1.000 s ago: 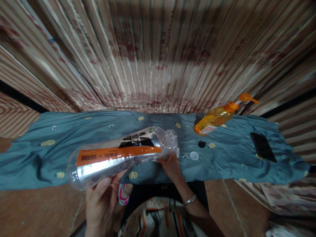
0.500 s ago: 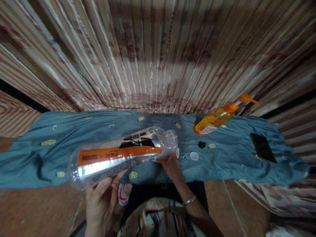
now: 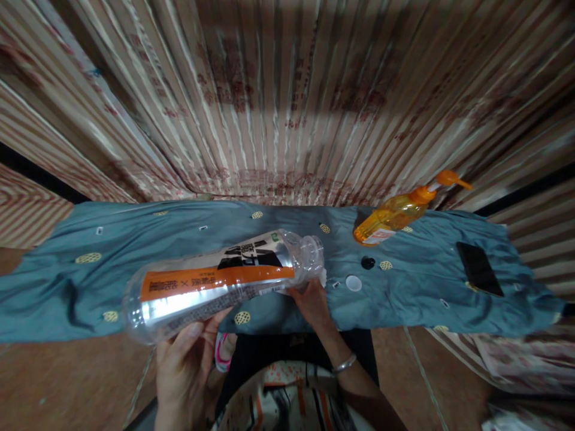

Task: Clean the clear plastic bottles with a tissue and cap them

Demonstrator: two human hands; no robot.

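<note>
A clear plastic bottle (image 3: 215, 287) with an orange, black and silver label lies tilted across the middle, its uncapped neck pointing right. My left hand (image 3: 188, 344) is closed around its lower part from below, thumb on the near side. By the neck, my right hand (image 3: 309, 302) is closed, its fingertips partly hidden behind the bottle. White edges, seemingly of a tissue (image 3: 323, 277), stick out at its fingers. To the right, on the cloth, are a small black cap (image 3: 368, 263) and a whitish disc (image 3: 353, 283).
A blue-green patterned cloth (image 3: 148, 236) covers the narrow table. An orange pump bottle (image 3: 390, 218) stands at the back right, and a black phone (image 3: 480, 269) lies near the right end. Striped curtains (image 3: 278, 108) hang close behind and at both sides.
</note>
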